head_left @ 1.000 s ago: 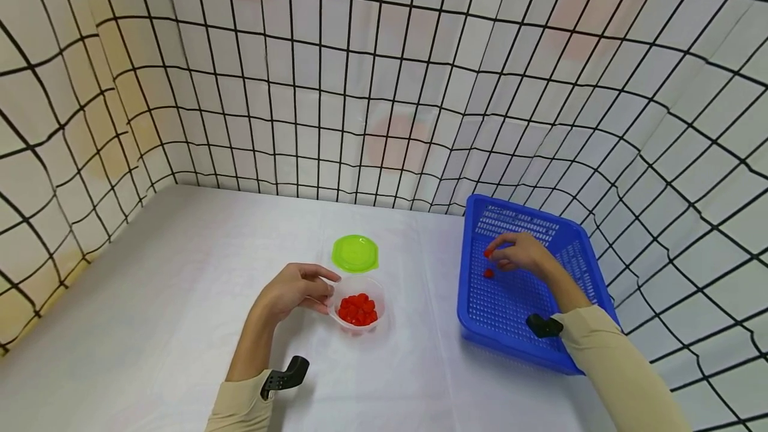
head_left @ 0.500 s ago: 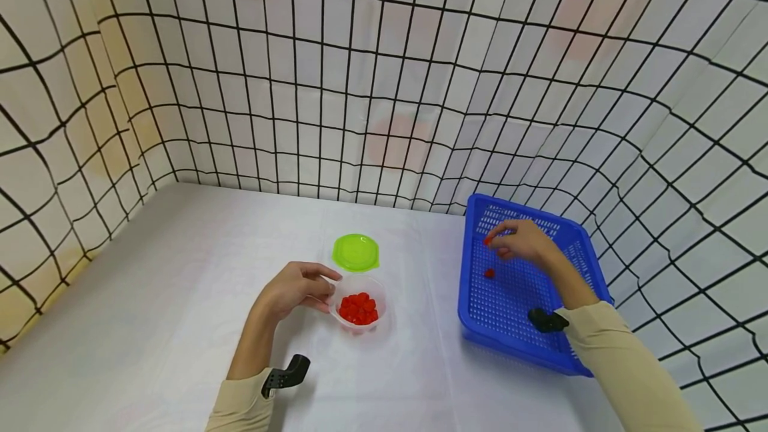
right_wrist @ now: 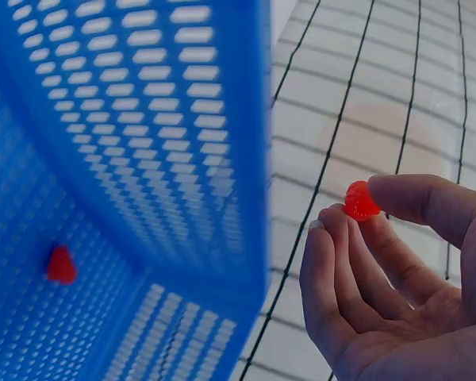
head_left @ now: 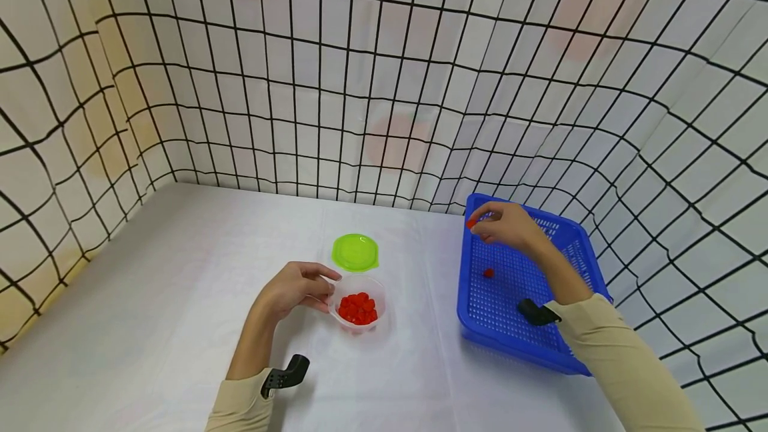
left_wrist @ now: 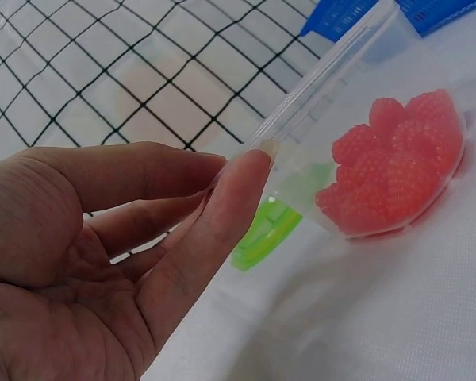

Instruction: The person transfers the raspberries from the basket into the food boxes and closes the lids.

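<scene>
My left hand (head_left: 296,290) pinches the rim of a clear plastic tub (left_wrist: 309,103) between thumb and fingers. The tub stands on the white table, with a pile of red raspberries (left_wrist: 397,167) in its bottom. At the left wall of a blue basket, my right hand (head_left: 509,227) holds one raspberry (right_wrist: 361,200) between thumb and fingertips, raised to rim height. Another raspberry (head_left: 489,273) lies on the perforated basket floor. Just behind the tub, a green lid (head_left: 355,253) rests flat on the table.
The blue basket (head_left: 504,335) takes up the right side of the white table (head_left: 180,245). Black grid netting (head_left: 336,95) over pale cloth encloses the back and both sides. A black wrist mount (head_left: 287,375) sits on each sleeve.
My right hand has risen and moved back and left from the basket floor to its left rim, carrying the raspberry. The left hand and the tub have stayed in place.
</scene>
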